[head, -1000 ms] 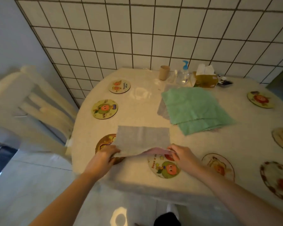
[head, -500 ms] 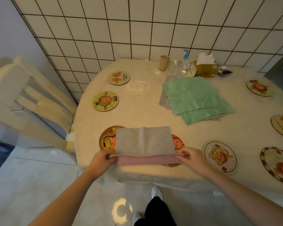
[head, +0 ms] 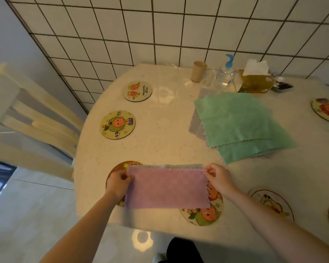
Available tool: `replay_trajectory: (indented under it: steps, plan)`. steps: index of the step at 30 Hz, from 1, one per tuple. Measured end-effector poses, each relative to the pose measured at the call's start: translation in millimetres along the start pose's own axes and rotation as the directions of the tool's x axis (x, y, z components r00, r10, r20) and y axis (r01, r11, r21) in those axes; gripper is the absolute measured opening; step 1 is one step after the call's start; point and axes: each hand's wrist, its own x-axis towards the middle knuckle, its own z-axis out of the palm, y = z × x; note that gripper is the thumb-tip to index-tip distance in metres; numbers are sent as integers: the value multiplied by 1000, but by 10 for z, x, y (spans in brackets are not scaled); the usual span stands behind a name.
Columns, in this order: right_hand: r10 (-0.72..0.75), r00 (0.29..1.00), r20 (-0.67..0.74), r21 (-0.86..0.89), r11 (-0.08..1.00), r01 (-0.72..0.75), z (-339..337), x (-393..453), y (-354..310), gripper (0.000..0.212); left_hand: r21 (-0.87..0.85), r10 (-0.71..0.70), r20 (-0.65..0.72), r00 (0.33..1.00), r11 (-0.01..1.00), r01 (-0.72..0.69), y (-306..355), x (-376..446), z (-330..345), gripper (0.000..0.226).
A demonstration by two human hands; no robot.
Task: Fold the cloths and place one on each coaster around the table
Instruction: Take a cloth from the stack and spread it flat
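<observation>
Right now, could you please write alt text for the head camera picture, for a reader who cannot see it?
Two hands, left hand and right hand, hold a folded pink cloth by its upper corners over the near edge of a round table. Picture coasters ring the table, and a pile of green cloths lies toward the tiled wall.

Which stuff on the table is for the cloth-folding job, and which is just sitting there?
For the job:
pink cloth, held by left hand and right hand
green cloths
picture coasters

Just lying about:
paper cup
pump bottle
tissue box
chair
</observation>
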Motion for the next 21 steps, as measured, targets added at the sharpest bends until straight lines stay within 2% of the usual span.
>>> replay_trajectory:
  steps: [4, 8, 17, 21]
  plan:
    - [13, 1000, 27, -30, 999, -12, 60, 209, 60, 9, 61, -19, -12, 1000, 998, 20, -4, 113, 64, 24]
    - [27, 999, 32, -56, 998, -25, 93, 363, 86, 11, 74, -47, -38, 998, 996, 50, -2, 179, 81, 14]
    - [109, 993, 46, -113, 988, -104, 110, 429, -4, 18, 127, -89, -98, 991, 987, 102, 35, 237, 155, 19]
    - [83, 996, 30, -148, 986, -77, 144, 412, -28, 16, 143, -95, -147, 985, 983, 116, 41, 197, 196, 23]
